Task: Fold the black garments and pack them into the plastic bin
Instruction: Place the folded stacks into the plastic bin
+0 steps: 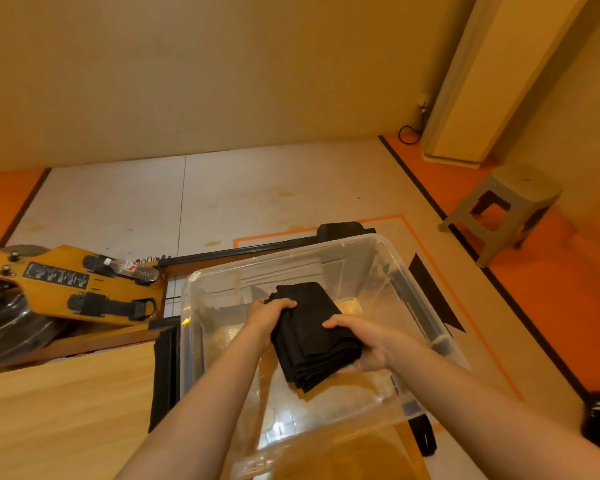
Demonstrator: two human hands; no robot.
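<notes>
Snugly curled grip: L hand [269,313], R hand [364,341] on garments [309,330]; over bin [388,258]

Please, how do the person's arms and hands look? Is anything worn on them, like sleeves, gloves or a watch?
Nothing is worn. The left hand and right hand have no gloves, rings or watch, and no sleeve shows up to the picture's edge.

We grip a folded black garment [309,336] with left hand [269,315] and right hand [361,342], right over the clear plastic bin [426,306].
</notes>
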